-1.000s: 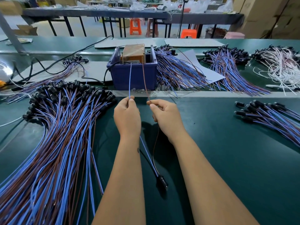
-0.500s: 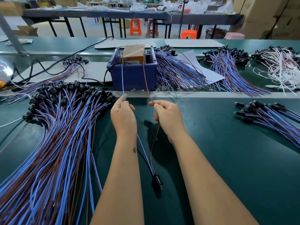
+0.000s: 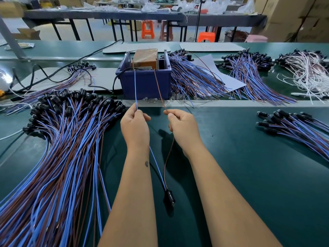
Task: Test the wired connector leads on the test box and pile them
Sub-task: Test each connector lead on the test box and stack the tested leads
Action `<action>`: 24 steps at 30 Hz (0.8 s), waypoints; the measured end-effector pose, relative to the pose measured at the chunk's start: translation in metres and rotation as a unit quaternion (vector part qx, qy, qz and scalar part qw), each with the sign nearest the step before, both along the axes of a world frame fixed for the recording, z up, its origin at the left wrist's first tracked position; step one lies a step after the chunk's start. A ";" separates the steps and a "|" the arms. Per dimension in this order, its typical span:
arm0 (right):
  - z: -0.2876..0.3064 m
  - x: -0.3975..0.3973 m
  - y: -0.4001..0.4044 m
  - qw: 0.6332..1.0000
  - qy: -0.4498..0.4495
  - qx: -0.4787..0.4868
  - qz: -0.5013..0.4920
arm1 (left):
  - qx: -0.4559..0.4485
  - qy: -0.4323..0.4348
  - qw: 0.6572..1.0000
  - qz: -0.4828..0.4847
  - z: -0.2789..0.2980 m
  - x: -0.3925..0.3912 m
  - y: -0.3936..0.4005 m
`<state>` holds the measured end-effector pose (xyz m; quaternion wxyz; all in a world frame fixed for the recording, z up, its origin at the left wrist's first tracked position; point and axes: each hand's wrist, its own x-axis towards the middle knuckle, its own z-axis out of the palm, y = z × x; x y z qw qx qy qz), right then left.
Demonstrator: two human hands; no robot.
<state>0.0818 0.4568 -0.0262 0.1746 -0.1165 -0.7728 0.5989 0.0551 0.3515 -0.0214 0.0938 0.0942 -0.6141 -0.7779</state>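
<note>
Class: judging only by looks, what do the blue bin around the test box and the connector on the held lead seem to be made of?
Blue bin: likely moulded plastic, with uniform colour, matte walls and a ribbed rim. Black connector: probably glossy plastic or rubber; it shows a soft sheen.

1. the left hand (image 3: 135,129) shows only its back; the fingertips that pinch the blue wire (image 3: 135,90) are curled out of sight, so the grip itself is hidden.
2. the right hand (image 3: 183,129) likewise hides its fingertips round the brown wire (image 3: 159,88).
3. whether the two wire ends touch the posts on the test box (image 3: 146,57) is too small to tell.
4. the blue bin (image 3: 146,84) covers the lower part of the test box.
5. the big pile of leads (image 3: 58,157) runs off the left and bottom edges.
6. the small pile (image 3: 293,127) is cut by the right edge.
7. the far tables and cartons are blurred.
8. both forearms leave the bottom edge.
</note>
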 end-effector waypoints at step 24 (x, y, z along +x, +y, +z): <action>-0.001 -0.002 0.002 1.000 0.007 -0.006 -0.010 | 0.003 0.004 1.000 0.000 -0.004 -0.003 0.001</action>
